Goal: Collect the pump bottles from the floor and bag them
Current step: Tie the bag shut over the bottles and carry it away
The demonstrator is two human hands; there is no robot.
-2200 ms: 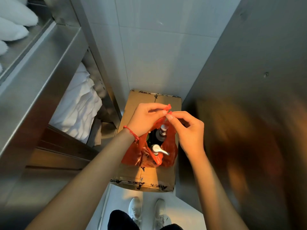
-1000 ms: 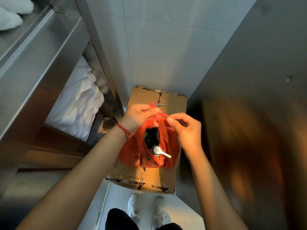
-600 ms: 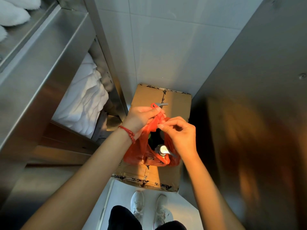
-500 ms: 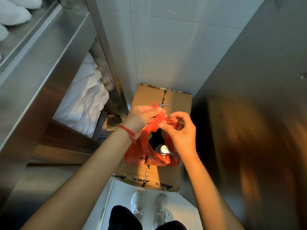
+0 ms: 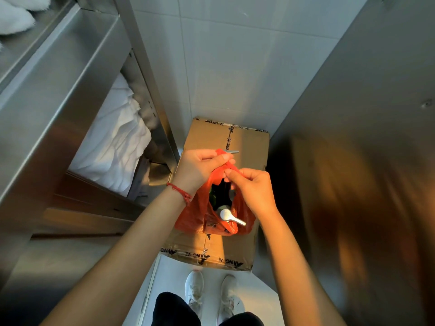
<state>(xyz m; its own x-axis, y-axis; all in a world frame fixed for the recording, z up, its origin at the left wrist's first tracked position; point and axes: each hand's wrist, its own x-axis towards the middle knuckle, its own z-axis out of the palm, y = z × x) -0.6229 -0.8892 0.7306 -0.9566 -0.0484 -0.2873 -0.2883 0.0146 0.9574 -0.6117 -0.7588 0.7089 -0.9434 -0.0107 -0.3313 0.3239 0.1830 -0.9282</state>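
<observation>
An orange plastic bag hangs above a sealed cardboard box. Inside it stand dark pump bottles; one silver pump head sticks up near the bag's front, and another spout tip pokes out beyond my left fingers. My left hand, with a red string on the wrist, pinches one bag handle at the top. My right hand pinches the other handle right beside it. The bottles' bodies are mostly hidden by the bag.
A steel shelf unit with white folded linen fills the left. A steel panel closes the right, a white tiled wall the back. My white shoes stand on the pale floor below the box.
Both hands have kept working the bag handles together at the top; the right hand shifted slightly lower and nearer the left. The bag stays over the box.
</observation>
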